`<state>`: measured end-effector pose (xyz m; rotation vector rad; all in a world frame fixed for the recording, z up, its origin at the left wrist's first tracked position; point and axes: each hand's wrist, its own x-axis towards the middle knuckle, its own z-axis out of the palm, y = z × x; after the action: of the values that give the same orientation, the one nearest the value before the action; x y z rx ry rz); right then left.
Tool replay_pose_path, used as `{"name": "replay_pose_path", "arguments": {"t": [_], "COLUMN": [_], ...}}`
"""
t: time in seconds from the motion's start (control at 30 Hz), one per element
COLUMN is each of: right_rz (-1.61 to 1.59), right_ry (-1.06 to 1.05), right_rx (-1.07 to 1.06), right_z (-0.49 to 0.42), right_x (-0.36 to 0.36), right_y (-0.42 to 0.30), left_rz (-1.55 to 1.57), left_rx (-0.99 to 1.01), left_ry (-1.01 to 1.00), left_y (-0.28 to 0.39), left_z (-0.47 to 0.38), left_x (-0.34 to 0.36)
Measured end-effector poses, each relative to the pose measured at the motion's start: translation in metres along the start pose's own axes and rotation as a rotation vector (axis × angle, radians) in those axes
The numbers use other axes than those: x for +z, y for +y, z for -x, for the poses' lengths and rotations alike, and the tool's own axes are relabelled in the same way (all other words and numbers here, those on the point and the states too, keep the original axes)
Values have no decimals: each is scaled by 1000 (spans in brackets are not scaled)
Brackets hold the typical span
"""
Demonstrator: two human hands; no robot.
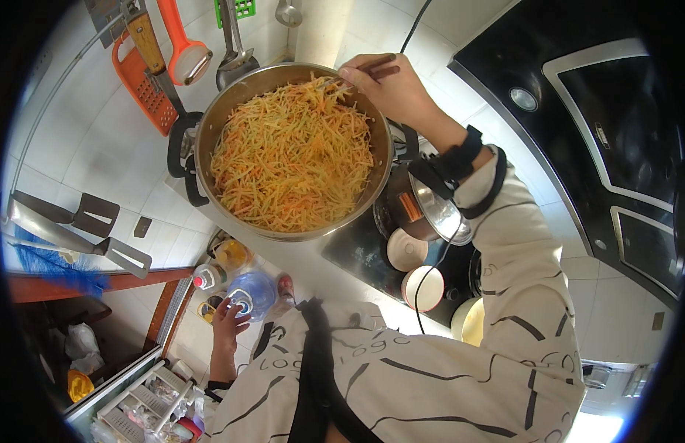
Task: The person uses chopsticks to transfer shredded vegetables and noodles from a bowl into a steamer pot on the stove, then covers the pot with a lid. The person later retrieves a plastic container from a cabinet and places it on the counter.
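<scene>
A wide metal steamer pot (293, 235) with black side handles stands in front of me, filled with shredded yellow-green and orange vegetables (292, 160). At its far right rim, my right hand (391, 88) holds dark chopsticks (378, 69), whose tips reach into the shreds. My left hand (227, 326) hangs low at the left, away from the pot, fingers apart and holding nothing that I can see. Beyond it, down on the floor, is a large blue water jug (256, 293); the hand overlaps it in view, and I cannot tell that they touch.
Right of the pot are a brown pot (400, 194) with a shiny lid and several bowls, one a white bowl (422, 289), by a black cooktop (353, 252). An orange grater (145, 91) and ladles hang behind. A range hood (569, 111) juts in at upper right.
</scene>
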<state>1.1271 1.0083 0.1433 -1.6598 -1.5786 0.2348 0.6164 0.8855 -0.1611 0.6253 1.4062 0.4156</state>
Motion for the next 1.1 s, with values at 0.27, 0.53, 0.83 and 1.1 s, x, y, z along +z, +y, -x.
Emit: {"name": "replay_pose_path", "arguments": {"t": [0.27,0.53,0.83,1.1], "right_rz": [-196,83,-179,-60], "right_ry": [-553,-445,-399,-297], "right_rx": [41,-174,-19,133], "right_z": [37,19,21,24], "right_x": [-31,-4,16,2], "right_y": [-19,-17,-34,-49], "left_rz": [-17,18,5,8], "left_rx": [-27,-10,-17,-20], "left_ry": [10,-7,6,11], "left_y": [0,-2,-5,-9], "left_z": [4,-4,-4,-3], "left_x": [-6,-7,-6,-12]}}
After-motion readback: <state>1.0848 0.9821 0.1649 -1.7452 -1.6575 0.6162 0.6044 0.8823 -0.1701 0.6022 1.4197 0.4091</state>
